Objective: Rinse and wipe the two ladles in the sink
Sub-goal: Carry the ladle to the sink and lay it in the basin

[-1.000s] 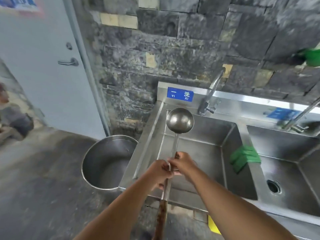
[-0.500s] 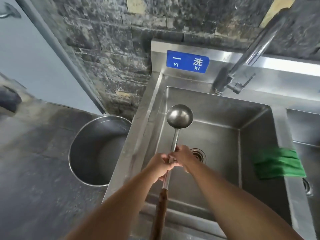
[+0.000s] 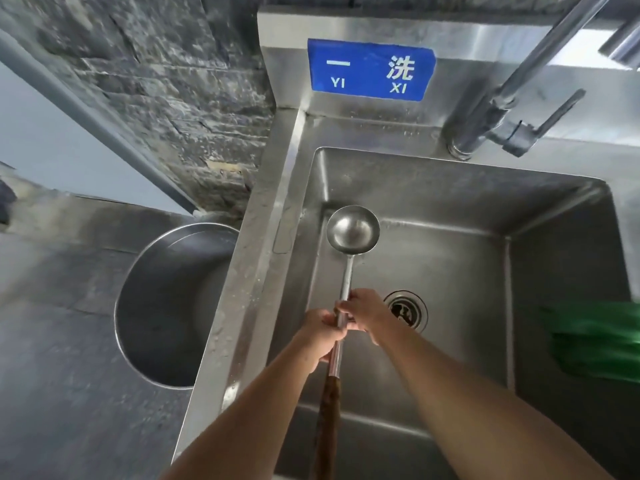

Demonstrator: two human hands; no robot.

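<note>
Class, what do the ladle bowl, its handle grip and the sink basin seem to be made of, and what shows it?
Ladle bowl: likely stainless steel, polished; it shines with bright highlights. Handle grip: probably wood, matt; mottled brown. Sink basin: stainless steel, brushed; dull grey sheen.

the steel shaft of the ladle [image 3: 352, 230] is covered where the left hand [image 3: 322, 336] wraps it and where the right hand [image 3: 367, 315] pinches it just above; the inner sides of those fingers cannot be seen; the ladle's brown wooden handle runs out of the bottom edge, so its end is not shown; both forearms are cut off there too; the right hand hides the left part of the drain [image 3: 412, 308]; the spout of the faucet [image 3: 485, 119] leaves the top edge, outlet unseen; the green cloth [image 3: 595, 341] is smeared with blur and cut by the right edge; the pot [image 3: 173, 306] on the floor is partly hidden behind the left rim of the sink [image 3: 249, 289]
</note>
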